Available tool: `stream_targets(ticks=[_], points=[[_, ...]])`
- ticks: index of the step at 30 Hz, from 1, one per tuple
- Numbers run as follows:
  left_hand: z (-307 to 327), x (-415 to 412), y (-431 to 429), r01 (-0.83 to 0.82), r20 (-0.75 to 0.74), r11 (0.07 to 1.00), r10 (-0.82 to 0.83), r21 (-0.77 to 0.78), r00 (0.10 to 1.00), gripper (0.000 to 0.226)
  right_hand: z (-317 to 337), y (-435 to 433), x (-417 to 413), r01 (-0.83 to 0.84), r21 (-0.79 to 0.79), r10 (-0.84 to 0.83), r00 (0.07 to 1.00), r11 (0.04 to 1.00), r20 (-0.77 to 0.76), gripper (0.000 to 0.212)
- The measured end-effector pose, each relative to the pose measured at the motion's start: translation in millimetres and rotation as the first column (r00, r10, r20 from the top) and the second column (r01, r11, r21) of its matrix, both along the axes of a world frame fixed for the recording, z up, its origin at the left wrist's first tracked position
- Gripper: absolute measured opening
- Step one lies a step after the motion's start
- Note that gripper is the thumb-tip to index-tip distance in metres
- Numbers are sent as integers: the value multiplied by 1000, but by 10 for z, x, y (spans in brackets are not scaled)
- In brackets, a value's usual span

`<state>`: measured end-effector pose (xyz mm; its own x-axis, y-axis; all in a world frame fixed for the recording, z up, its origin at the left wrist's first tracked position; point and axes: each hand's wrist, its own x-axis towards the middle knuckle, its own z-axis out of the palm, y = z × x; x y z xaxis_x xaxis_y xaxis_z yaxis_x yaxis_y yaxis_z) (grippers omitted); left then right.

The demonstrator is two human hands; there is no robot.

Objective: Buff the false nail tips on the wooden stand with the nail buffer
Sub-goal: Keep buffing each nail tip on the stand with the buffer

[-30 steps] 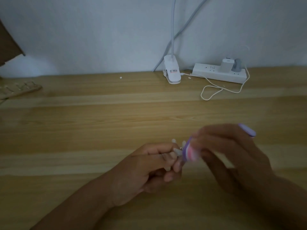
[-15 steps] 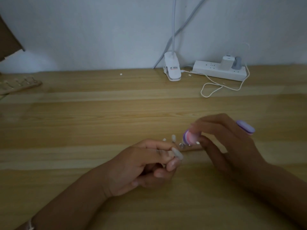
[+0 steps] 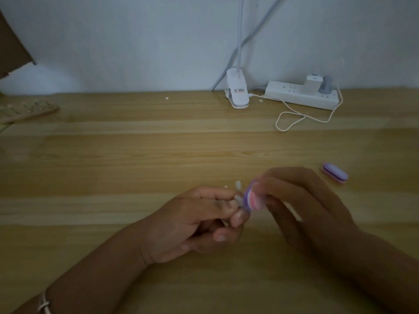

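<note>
My left hand [image 3: 192,225] is curled round a small holder, mostly hidden by its fingers, from which pale false nail tips [image 3: 238,185] stick up. One tip [image 3: 238,198] lies against the end of a purple, pink and white nail buffer [image 3: 251,199]. My right hand [image 3: 301,205] pinches that buffer from the right, its fingers blurred. Both hands hover low over the wooden table [image 3: 158,155], near its front middle.
A second purple buffer [image 3: 335,176] lies on the table just right of my right hand. A wooden stand with nail tips [image 3: 29,109] sits at the far left. A white clip lamp [image 3: 237,92], a power strip [image 3: 301,96] and a looped white cable [image 3: 292,120] line the back wall.
The right hand has brought the buffer back down and left against the nail tip after lifting away. The left hand stays nearly still.
</note>
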<state>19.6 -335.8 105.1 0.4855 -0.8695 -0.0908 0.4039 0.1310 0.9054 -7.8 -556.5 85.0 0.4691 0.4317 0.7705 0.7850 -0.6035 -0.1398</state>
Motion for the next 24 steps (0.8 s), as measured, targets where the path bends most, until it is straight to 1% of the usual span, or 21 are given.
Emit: stream_targets(ticks=[2, 3, 5, 6, 7, 8, 9, 11, 12, 13, 15, 16, 17, 19, 20, 22, 24], points=[[16, 2, 3, 3, 15, 1000, -3, -13, 1000, 24, 32, -29, 59, 93, 45, -93, 996, 995, 13, 24], [25, -1, 1, -3, 21, 1000, 4, -9, 1000, 24, 52, -20, 50, 83, 58, -85, 996, 995, 29, 24], [18, -1, 4, -17, 11, 1000, 17, -4, 1000, 22, 17, 40, -47, -29, 62, 27, 999, 998, 29, 25], [11, 0, 9, -13, -5, 1000, 13, -10, 1000, 21, -8, 57, -81, -80, 57, 80, 997, 995, -9, 26], [13, 4, 13, 2, -19, 1000, -2, -23, 1000, 20, -23, 40, -76, -96, 54, 98, 994, 994, -53, 25], [16, 10, 16, 17, -26, 999, -18, -39, 1000, 22, -24, 13, -40, -68, 51, 72, 995, 996, -69, 25], [22, 15, 19, 27, -29, 998, -29, -53, 999, 23, -12, -9, 5, -18, 52, 21, 998, 998, -52, 24], [36, 19, 11, 40, -28, 997, -42, -62, 999, 23, 42, -13, 45, 50, 65, -52, 998, 997, 34, 23], [35, 15, 7, 47, -24, 997, -49, -60, 999, 22, 54, 10, 23, 28, 75, -33, 997, 997, 70, 26], [30, 10, 4, 53, -20, 997, -55, -56, 998, 20, 56, 41, -22, -32, 70, 26, 996, 997, 87, 30], [17, 3, 6, 67, -16, 996, -67, -51, 998, 17, 4, 65, -92, -131, 26, 130, 991, 991, 44, 39], [16, 5, 10, 72, -12, 996, -73, -55, 997, 17, -14, 34, -73, -116, 11, 116, 993, 993, 3, 42], [20, 10, 15, 68, -8, 996, -68, -61, 998, 19, -20, -13, -26, -63, 12, 63, 997, 998, -37, 42], [34, 21, 19, 19, 10, 998, -18, -59, 1000, 23, 16, -76, 75, 59, 52, -57, 997, 997, -49, 31], [36, 27, 14, -31, 41, 999, 33, -37, 999, 24, 47, -76, 93, 90, 81, -87, 995, 993, -42, 27], [21, 31, -4, -161, 150, 987, 157, 14, 976, 26, 87, -21, 46, 79, 99, -78, 997, 992, -20, 25], [-11, 31, -29, -253, 250, 967, 238, 27, 938, 26, 71, 13, -32, 5, 44, -5, 1000, 999, -7, 27]])
